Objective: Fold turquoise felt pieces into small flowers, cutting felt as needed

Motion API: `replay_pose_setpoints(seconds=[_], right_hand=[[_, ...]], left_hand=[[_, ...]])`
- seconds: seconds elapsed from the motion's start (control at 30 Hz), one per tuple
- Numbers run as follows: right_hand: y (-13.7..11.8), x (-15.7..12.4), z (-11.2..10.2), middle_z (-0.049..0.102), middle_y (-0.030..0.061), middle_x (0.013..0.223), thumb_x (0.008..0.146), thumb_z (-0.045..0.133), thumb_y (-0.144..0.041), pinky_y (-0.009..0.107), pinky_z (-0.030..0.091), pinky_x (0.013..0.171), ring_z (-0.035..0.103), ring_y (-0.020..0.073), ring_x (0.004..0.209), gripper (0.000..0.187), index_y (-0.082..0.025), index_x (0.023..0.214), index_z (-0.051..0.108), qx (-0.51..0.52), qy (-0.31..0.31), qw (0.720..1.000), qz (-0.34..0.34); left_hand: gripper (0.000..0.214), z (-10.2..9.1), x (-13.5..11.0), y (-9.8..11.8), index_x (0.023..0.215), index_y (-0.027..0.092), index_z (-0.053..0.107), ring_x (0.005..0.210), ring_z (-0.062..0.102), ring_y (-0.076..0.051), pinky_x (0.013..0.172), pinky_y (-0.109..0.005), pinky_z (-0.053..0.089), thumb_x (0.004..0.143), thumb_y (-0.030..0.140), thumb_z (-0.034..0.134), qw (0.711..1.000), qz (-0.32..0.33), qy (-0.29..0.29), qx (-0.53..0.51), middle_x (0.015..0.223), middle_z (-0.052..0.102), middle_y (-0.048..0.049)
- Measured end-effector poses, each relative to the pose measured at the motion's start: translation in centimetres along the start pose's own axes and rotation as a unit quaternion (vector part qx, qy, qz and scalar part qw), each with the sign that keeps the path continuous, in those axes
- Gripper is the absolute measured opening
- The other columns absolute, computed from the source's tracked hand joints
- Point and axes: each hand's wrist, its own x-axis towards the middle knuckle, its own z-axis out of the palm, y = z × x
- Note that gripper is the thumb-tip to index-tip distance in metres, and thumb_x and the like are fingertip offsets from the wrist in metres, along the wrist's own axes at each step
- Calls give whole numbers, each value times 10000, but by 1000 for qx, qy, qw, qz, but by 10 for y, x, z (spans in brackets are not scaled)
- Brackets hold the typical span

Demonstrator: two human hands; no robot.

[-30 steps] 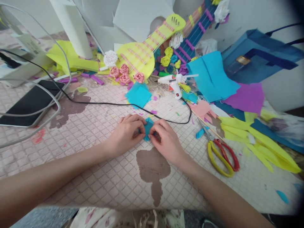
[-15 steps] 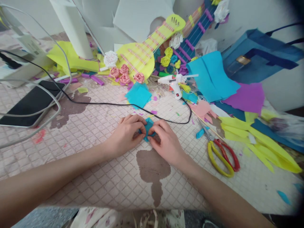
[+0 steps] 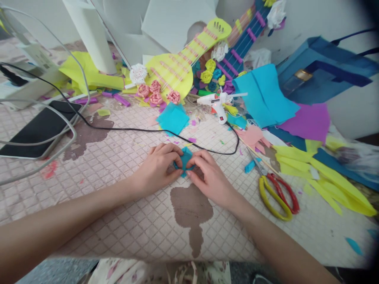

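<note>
A small piece of blue crepe paper (image 3: 186, 157) is pinched between both my hands, just above the quilted tablecloth. My left hand (image 3: 161, 163) grips its left side with thumb and forefinger. On the other side, my right hand (image 3: 209, 173) has thumb and fingertips at the paper's right edge. Folds show along its lower part, though my fingers hide some of them. Beyond my hands lies a blue paper square (image 3: 173, 118). A white hot glue gun (image 3: 218, 105) rests behind it to the right, its black cord (image 3: 142, 129) crossing the cloth.
Scissors (image 3: 278, 193) with red and yellow handles lie right of my right forearm, beside yellow paper strips (image 3: 322, 169). A yellow paper guitar (image 3: 177, 71) with pink roses leans at the back. A phone (image 3: 44, 126) and cables are at left; a blue bag (image 3: 322, 75) stands at right.
My right thumb and fingers have shifted slightly, showing more of the blue paper's lower folds. My left hand stays almost still.
</note>
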Motion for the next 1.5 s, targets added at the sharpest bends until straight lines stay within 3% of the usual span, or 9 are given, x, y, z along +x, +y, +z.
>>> replay_pose_setpoints(seconds=[0.4,0.63,0.77,0.97,1.1,1.5], right_hand=[[1,1,7,499,67,971,826,510,-100,382,482,830,519,215,970,150,-220,916,514,-14,31,999,11],[1,1,8,494,70,973,834,513,-104,342,487,787,530,193,914,125,-194,920,514,-6,38,999,32],[1,1,9,487,56,954,832,518,-100,346,485,782,526,188,897,119,-211,874,507,-7,45,998,34],[2,2,10,476,52,931,831,519,-101,342,478,804,516,185,920,109,-206,814,494,-6,48,998,30],[0,3,10,479,49,911,831,505,-100,352,477,787,516,189,904,117,-212,803,489,-4,52,998,28],[-1,5,11,493,49,902,819,514,-91,349,476,772,523,193,893,128,-212,790,483,-29,49,998,33]], left_hand=[[273,-3,0,4,826,194,599,1064,517,-288,890,-471,395,660,324,771,999,-15,-31,12,1140,564,-64],[100,-6,1,-6,926,199,588,1054,538,-222,939,-414,408,826,202,594,998,10,-22,-63,1096,593,-55],[139,-4,2,-5,952,192,594,1045,542,-227,935,-417,421,816,170,581,998,2,-16,-56,1089,598,-64],[39,-4,2,-2,822,179,596,1065,542,-235,928,-424,422,805,154,571,998,-8,-18,-52,1113,585,-74],[86,-3,3,-2,769,177,593,1057,538,-231,940,-439,406,812,129,536,999,-10,-14,-44,1107,586,-68],[98,1,2,3,767,180,592,1043,526,-235,931,-457,385,815,122,529,1000,-22,-1,-11,1098,585,-61]])
